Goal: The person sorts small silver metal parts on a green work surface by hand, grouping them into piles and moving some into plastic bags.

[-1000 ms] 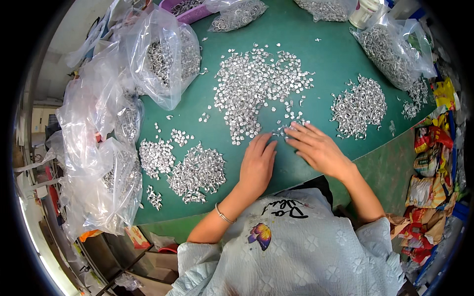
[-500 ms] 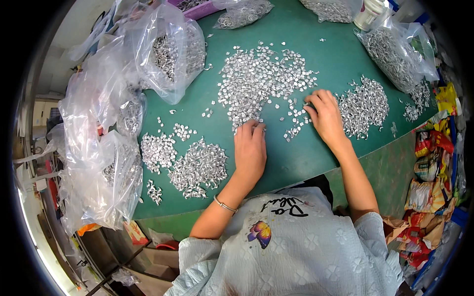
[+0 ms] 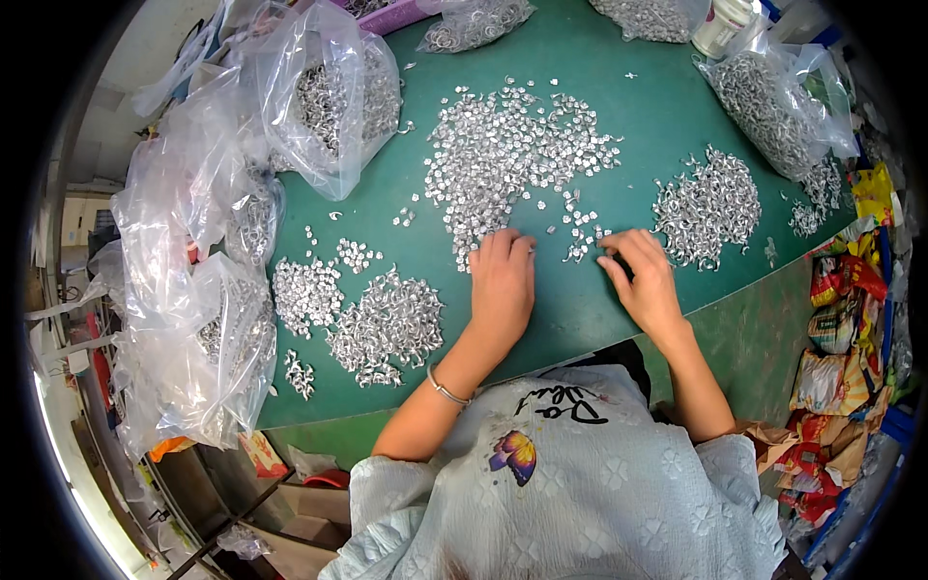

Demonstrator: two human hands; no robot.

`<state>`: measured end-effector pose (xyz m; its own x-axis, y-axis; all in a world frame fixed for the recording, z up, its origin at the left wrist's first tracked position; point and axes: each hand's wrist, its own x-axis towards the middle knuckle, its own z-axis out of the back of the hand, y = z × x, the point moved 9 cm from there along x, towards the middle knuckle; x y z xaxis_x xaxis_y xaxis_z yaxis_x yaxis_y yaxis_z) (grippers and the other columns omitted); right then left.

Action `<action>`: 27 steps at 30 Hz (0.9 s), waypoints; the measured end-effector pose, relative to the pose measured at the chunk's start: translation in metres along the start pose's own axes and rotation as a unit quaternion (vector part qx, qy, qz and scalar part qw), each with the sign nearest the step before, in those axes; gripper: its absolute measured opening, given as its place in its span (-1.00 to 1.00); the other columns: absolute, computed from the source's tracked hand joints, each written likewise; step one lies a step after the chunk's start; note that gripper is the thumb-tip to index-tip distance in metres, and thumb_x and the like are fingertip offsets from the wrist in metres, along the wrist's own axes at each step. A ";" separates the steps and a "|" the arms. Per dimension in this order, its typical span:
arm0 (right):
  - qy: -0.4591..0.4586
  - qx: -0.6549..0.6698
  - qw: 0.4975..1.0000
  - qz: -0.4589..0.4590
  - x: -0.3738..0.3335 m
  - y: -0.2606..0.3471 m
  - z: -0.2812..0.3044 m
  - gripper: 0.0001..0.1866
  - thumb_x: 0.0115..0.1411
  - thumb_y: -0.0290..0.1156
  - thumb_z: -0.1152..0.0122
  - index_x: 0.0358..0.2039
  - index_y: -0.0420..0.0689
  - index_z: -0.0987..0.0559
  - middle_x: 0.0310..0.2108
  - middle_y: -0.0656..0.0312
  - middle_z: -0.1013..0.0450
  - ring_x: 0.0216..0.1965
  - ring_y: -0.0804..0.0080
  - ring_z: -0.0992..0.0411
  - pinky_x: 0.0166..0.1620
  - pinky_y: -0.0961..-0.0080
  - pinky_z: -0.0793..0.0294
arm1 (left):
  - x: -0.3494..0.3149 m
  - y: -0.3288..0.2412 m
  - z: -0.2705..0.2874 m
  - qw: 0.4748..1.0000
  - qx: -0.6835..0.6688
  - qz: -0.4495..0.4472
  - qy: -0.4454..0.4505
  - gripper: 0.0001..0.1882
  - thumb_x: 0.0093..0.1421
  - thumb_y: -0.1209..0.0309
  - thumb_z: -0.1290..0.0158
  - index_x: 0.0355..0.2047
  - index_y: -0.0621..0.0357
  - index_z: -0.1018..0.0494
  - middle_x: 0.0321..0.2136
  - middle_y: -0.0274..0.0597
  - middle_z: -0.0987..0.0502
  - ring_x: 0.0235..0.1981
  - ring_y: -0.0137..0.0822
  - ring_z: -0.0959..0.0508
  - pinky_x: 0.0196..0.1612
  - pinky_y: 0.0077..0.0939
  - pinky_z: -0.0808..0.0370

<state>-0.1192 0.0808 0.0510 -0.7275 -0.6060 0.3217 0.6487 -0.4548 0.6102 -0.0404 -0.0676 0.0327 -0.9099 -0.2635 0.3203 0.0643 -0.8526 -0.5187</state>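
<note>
A large heap of small silver metal pieces point(image 3: 503, 145) spreads over the green tabletop point(image 3: 570, 300). At its near tip is my left hand point(image 3: 503, 280), palm down, fingers curled and pressed together; their tips touch the pieces, and what they hold is hidden. My right hand point(image 3: 646, 280) is bent in a pinch beside a loose cluster of pieces point(image 3: 580, 232). Anything between its thumb and forefinger is too small to make out. To the right of that hand lies a pile of curved silver metal pieces point(image 3: 710, 208).
At the left sit a pile of curved pieces point(image 3: 387, 327) and a smaller pile of compact ones point(image 3: 307, 295). Clear plastic bags of metal parts point(image 3: 333, 106) line the left side. Another filled bag point(image 3: 768, 111) and a white tub point(image 3: 723, 27) stand far right.
My left hand has shifted slightly right, along the heap's near tip. My right hand has drawn nearer to me, its fingers now lower beside the loose cluster.
</note>
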 end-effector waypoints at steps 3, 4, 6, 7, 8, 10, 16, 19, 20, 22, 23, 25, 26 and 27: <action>-0.013 0.036 0.999 0.031 0.001 0.009 -0.004 -0.78 -0.02 -0.51 -0.31 -0.31 -0.15 -0.54 -0.33 0.16 -0.40 -0.26 0.19 -0.35 -0.23 0.32 -0.31 | 0.000 -0.005 0.010 0.999 -0.028 0.001 -0.015 -0.80 0.06 0.56 -0.13 -0.26 0.16 -0.47 -0.27 -0.17 -0.45 -0.21 -0.15 -0.43 -0.19 -0.31 -0.27; -0.016 0.009 0.999 0.035 0.005 0.016 -0.001 -0.78 -0.02 -0.50 -0.31 -0.30 -0.15 -0.54 -0.30 0.17 -0.40 -0.25 0.19 -0.34 -0.22 0.32 -0.31 | -0.001 -0.009 0.012 0.999 -0.044 -0.003 -0.023 -0.80 0.06 0.57 -0.13 -0.27 0.16 -0.47 -0.28 -0.18 -0.45 -0.21 -0.16 -0.44 -0.20 -0.32 -0.27; 0.004 -0.033 0.998 0.052 0.007 0.024 -0.008 -0.77 -0.02 -0.49 -0.32 -0.30 -0.14 -0.54 -0.26 0.19 -0.38 -0.21 0.19 -0.33 -0.20 0.32 -0.30 | -0.004 -0.013 0.014 0.998 -0.063 -0.003 -0.025 -0.81 0.06 0.58 -0.13 -0.28 0.16 -0.48 -0.30 -0.20 -0.46 -0.22 -0.18 -0.44 -0.20 -0.33 -0.27; 0.025 -0.049 0.996 0.063 0.006 0.025 -0.015 -0.76 -0.03 -0.48 -0.33 -0.30 -0.13 -0.54 -0.24 0.20 -0.38 -0.20 0.20 -0.32 -0.19 0.32 -0.30 | -0.006 -0.014 0.013 0.998 -0.068 -0.001 -0.018 -0.82 0.06 0.58 -0.13 -0.29 0.16 -0.48 -0.31 -0.21 -0.47 -0.22 -0.18 -0.45 -0.21 -0.33 -0.27; 0.046 -0.066 0.994 0.074 0.005 0.025 -0.021 -0.75 -0.04 -0.48 -0.33 -0.30 -0.13 -0.54 -0.22 0.22 -0.37 -0.18 0.21 -0.31 -0.19 0.32 -0.29 | -0.007 -0.015 0.012 0.997 -0.073 0.001 -0.011 -0.82 0.06 0.58 -0.13 -0.29 0.16 -0.49 -0.32 -0.22 -0.47 -0.23 -0.19 -0.45 -0.21 -0.33 -0.28; 0.063 -0.072 0.992 0.083 -0.001 0.025 -0.019 -0.73 -0.06 -0.45 -0.35 -0.30 -0.14 -0.54 -0.22 0.23 -0.36 -0.17 0.22 -0.30 -0.16 0.33 -0.28 | -0.016 -0.019 0.009 0.997 -0.070 -0.005 0.018 -0.83 0.06 0.57 -0.14 -0.30 0.15 -0.49 -0.31 -0.23 -0.47 -0.23 -0.19 -0.45 -0.22 -0.34 -0.28; 0.079 -0.008 0.995 0.057 -0.015 0.024 -0.002 -0.72 -0.04 -0.47 -0.34 -0.26 -0.17 -0.55 -0.20 0.18 -0.39 -0.15 0.20 -0.32 -0.12 0.33 -0.29 | -0.025 -0.022 -0.001 0.995 -0.073 0.000 0.071 -0.80 0.07 0.57 -0.13 -0.26 0.17 -0.49 -0.26 -0.18 -0.44 -0.22 -0.15 -0.45 -0.20 -0.32 -0.31; -0.069 -0.051 0.996 -0.026 -0.013 -0.009 0.018 -0.75 -0.01 -0.48 -0.31 -0.26 -0.16 -0.57 -0.25 0.19 -0.42 -0.17 0.21 -0.33 -0.12 0.33 -0.28 | -0.020 -0.026 0.002 0.993 -0.108 -0.003 0.045 -0.81 0.08 0.57 -0.11 -0.25 0.20 -0.48 -0.25 -0.13 -0.42 -0.22 -0.11 -0.45 -0.19 -0.29 -0.35; -0.056 -0.072 0.996 -0.017 -0.009 -0.004 0.013 -0.77 0.00 -0.48 -0.31 -0.27 -0.16 -0.57 -0.27 0.19 -0.42 -0.19 0.21 -0.33 -0.13 0.33 -0.27 | -0.017 -0.027 0.003 0.992 -0.123 -0.004 0.028 -0.81 0.09 0.57 -0.10 -0.25 0.22 -0.48 -0.25 -0.11 -0.42 -0.22 -0.09 -0.45 -0.19 -0.28 -0.37; -0.029 -0.114 0.993 0.002 -0.003 0.004 0.006 -0.80 0.02 -0.48 -0.29 -0.30 -0.15 -0.57 -0.30 0.20 -0.41 -0.22 0.21 -0.33 -0.16 0.34 -0.25 | -0.004 -0.029 -0.006 0.994 -0.102 -0.025 0.030 -0.81 0.09 0.58 -0.09 -0.24 0.23 -0.48 -0.26 -0.09 -0.42 -0.23 -0.06 -0.45 -0.20 -0.27 -0.38; -0.034 -0.111 0.993 0.015 -0.002 0.005 0.003 -0.85 0.02 -0.48 -0.28 -0.34 -0.13 -0.56 -0.32 0.22 -0.41 -0.25 0.23 -0.32 -0.19 0.35 -0.22 | 0.002 -0.029 -0.009 0.995 -0.092 -0.036 0.031 -0.81 0.10 0.58 -0.08 -0.24 0.24 -0.47 -0.26 -0.08 -0.43 -0.23 -0.05 -0.45 -0.20 -0.27 -0.39; -0.006 -0.112 0.994 0.009 -0.001 0.003 0.001 -0.85 0.02 -0.48 -0.28 -0.35 -0.13 -0.55 -0.31 0.23 -0.40 -0.24 0.24 -0.32 -0.19 0.35 -0.21 | 0.009 -0.026 -0.017 0.995 -0.077 -0.042 0.052 -0.83 0.09 0.58 -0.08 -0.26 0.24 -0.48 -0.29 -0.08 -0.44 -0.25 -0.05 -0.45 -0.20 -0.26 -0.39; 0.009 -0.111 0.994 0.006 -0.001 0.002 0.000 -0.85 0.02 -0.48 -0.28 -0.35 -0.13 -0.55 -0.30 0.24 -0.40 -0.24 0.25 -0.31 -0.19 0.35 -0.21 | 0.010 -0.025 -0.021 0.995 -0.069 -0.043 0.063 -0.84 0.09 0.58 -0.08 -0.27 0.25 -0.48 -0.30 -0.08 -0.44 -0.25 -0.05 -0.45 -0.21 -0.26 -0.39; 0.002 -0.117 0.993 0.001 -0.002 0.001 0.003 -0.85 0.02 -0.48 -0.28 -0.36 -0.13 -0.55 -0.31 0.24 -0.40 -0.23 0.25 -0.32 -0.19 0.35 -0.21 | 0.009 -0.023 -0.019 0.995 -0.067 -0.039 0.060 -0.85 0.08 0.57 -0.09 -0.29 0.25 -0.48 -0.31 -0.09 -0.44 -0.26 -0.06 -0.45 -0.21 -0.26 -0.39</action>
<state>-0.1180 0.0834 0.0532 -0.7257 -0.6095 0.3192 0.6844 -0.5922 0.4254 -0.0579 -0.0416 0.0322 -0.9530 -0.1354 0.2710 -0.0571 -0.7982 -0.5997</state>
